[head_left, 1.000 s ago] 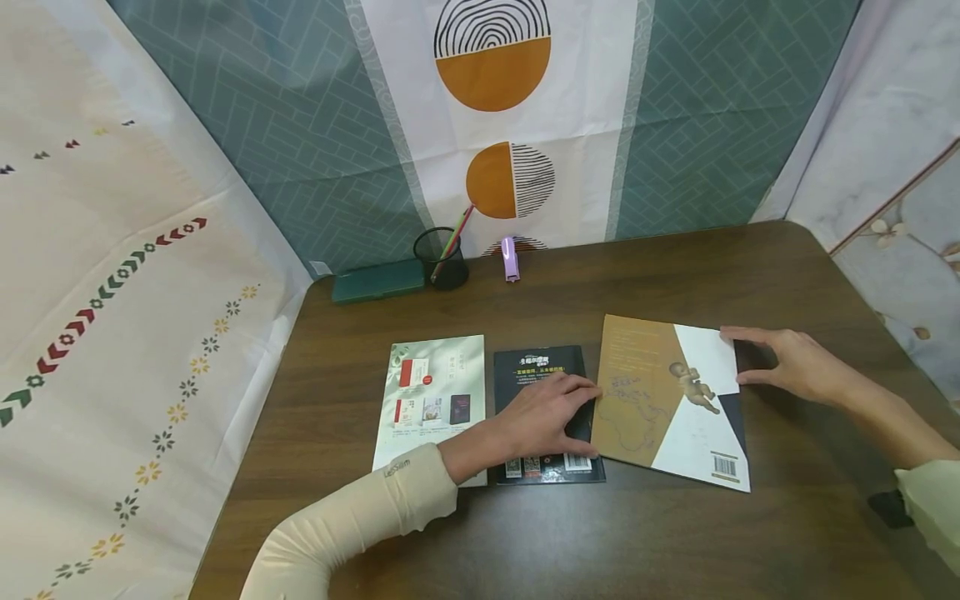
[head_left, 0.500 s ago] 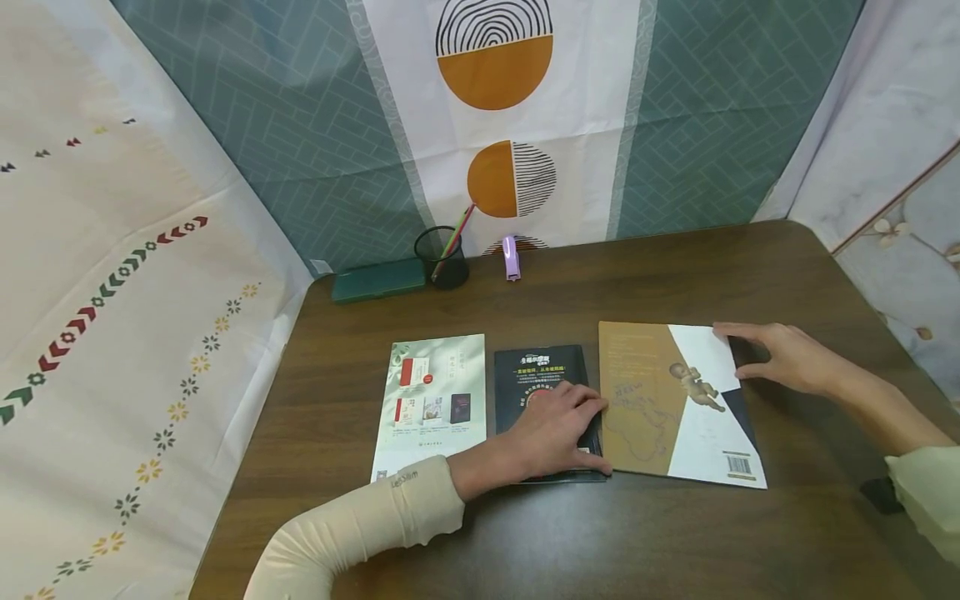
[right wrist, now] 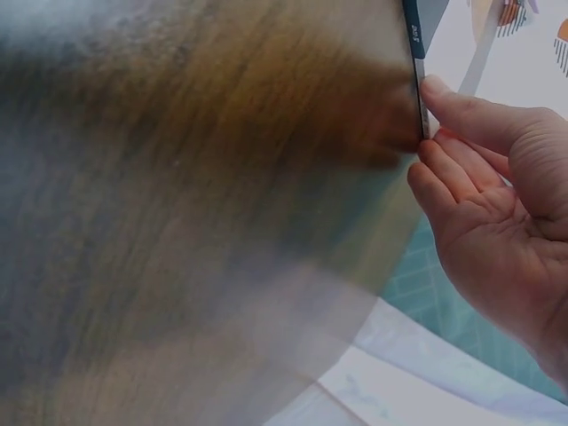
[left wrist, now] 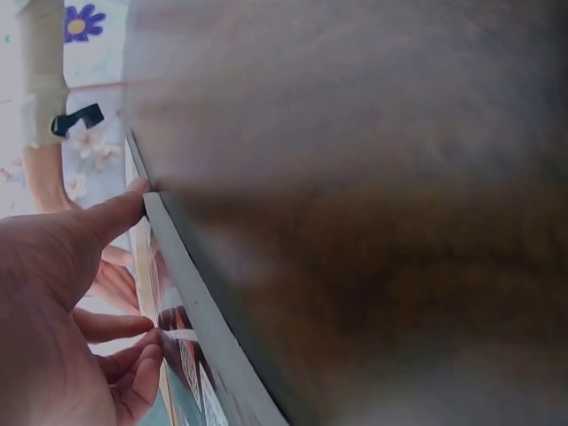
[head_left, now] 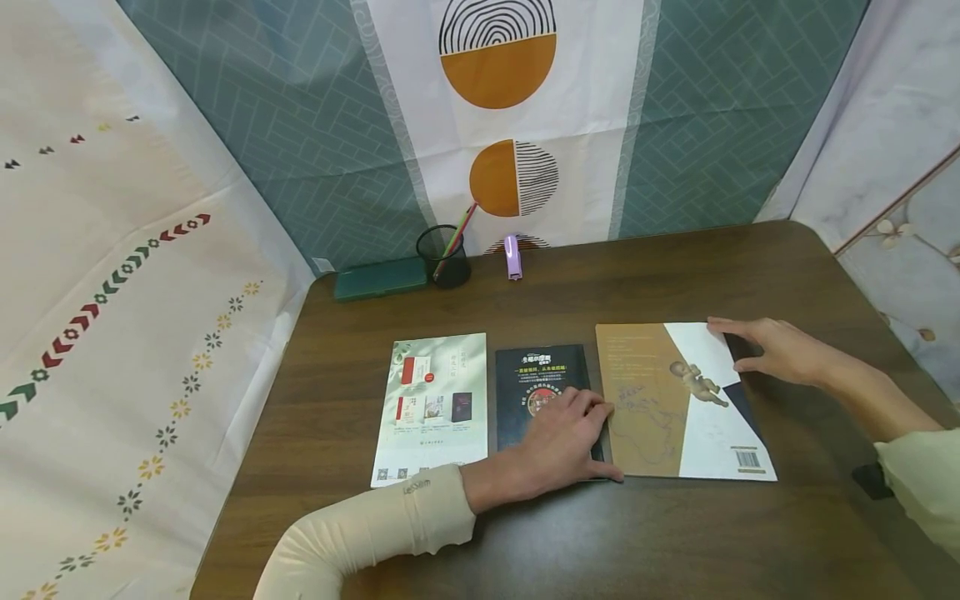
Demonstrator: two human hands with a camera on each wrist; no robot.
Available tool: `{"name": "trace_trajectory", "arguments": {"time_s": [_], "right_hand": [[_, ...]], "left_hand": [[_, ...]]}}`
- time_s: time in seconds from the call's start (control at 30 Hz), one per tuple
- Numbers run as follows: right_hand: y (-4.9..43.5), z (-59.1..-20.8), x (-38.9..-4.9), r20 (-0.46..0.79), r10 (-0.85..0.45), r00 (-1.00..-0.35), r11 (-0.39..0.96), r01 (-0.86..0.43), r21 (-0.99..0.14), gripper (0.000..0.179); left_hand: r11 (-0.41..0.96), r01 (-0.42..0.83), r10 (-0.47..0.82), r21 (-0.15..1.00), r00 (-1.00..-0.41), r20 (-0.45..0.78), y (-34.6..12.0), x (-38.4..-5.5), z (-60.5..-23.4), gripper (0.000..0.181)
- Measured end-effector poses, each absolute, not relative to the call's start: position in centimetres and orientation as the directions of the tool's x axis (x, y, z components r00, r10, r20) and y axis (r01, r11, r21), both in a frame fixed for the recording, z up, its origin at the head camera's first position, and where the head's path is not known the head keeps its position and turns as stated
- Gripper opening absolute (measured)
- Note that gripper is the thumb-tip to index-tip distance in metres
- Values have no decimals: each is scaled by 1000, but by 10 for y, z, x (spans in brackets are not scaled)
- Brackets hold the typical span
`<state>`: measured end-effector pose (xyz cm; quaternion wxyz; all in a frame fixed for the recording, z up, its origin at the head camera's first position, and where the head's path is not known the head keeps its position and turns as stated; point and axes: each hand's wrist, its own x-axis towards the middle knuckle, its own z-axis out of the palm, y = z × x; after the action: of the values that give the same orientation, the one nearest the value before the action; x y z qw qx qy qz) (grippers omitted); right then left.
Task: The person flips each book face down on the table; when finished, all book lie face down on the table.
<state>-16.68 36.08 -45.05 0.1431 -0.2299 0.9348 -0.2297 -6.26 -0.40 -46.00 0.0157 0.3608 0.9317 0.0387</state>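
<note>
Back cover up, a brown-and-white book [head_left: 693, 442] with a printed baby figure lies on the table's right half. My right hand [head_left: 783, 350] is at its upper right, thumb against the side edge and fingers at the top corner. In the right wrist view the thumb [right wrist: 470, 111] meets the book's thin edge [right wrist: 417, 53]. My left hand [head_left: 566, 442] rests across a smaller black book [head_left: 525, 408], covering its lower right, with fingertips and thumb at the brown-and-white book's left edge. Left of these lies a pale green book [head_left: 435, 425].
At the back of the wooden table [head_left: 660, 542] stand a black mesh pen cup [head_left: 453, 271] with pencils, a dark green case [head_left: 381, 279] and a purple stapler [head_left: 513, 257]. Patterned cloth [head_left: 375, 167] hangs directly behind the table's back edge.
The brown-and-white book has turned from a slant to nearly square with the black book, its lower end swinging right. My left hand has shifted slightly right; my right hand slightly left and away.
</note>
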Motion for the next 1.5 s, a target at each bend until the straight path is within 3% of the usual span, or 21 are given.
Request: {"name": "trace_trajectory", "arguments": {"time_s": [0.3,0.93,1.17,1.33,1.5], "right_hand": [[359,-450,-169,-165,-496,-853,782,-356,-511,82],[357,-450,-171,-169,-501,-849,779,-358,-514,82],[350,-447,-166,-56,-496,-867,754,-397,-523,90],[330,-441,-152,50,-419,-907,686,-351,-637,97],[308,-439,-138,51,-388,-920,569,-283,-772,93]], "left_hand": [[739,672,669,48,-740,62,-1,-61,-465,96],[748,662,661,49,-750,36,2,-62,-462,100],[720,637,664,276,-747,-6,-29,-78,-451,99],[671,570,649,475,-761,-4,-76,-99,-445,100],[644,437,567,629,-824,-8,-128,-114,-443,107]]}}
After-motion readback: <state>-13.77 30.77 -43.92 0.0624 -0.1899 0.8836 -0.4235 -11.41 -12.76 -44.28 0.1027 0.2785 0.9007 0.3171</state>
